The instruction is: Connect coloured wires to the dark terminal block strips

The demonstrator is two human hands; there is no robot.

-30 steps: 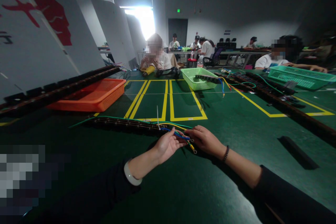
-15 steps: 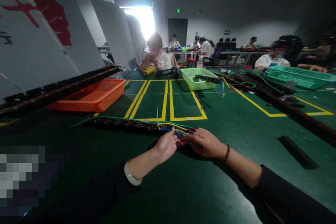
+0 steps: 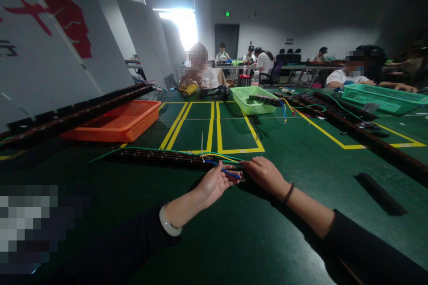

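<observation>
A long dark strip [image 3: 157, 156] with thin wires along its top lies on the green table. A white cable tie [image 3: 202, 144] sticks up near its right end. From that end come a blue wire [image 3: 230, 173], a yellow wire [image 3: 225, 157] and a green wire [image 3: 187, 150]. My left hand [image 3: 214, 185], palm up, holds the blue wire between thumb and fingers, its metal end lug past the fingertips. My right hand [image 3: 262, 173] pinches the ends of the yellow and green wires; its fingertips partly hide them.
An orange basket [image 3: 133, 120] stands at the left beneath another long strip [image 3: 76, 109]. A light green basket [image 3: 250, 106] holding a wired part is ahead. More strips [image 3: 361, 136] and a teal basket [image 3: 384, 102] lie at right, with a black bar [image 3: 381, 193] nearer. People sit across the table.
My right hand has moved slightly up and away from my left fingers. The blue wire's end now lies uncovered over my left fingers, apart from the other wires.
</observation>
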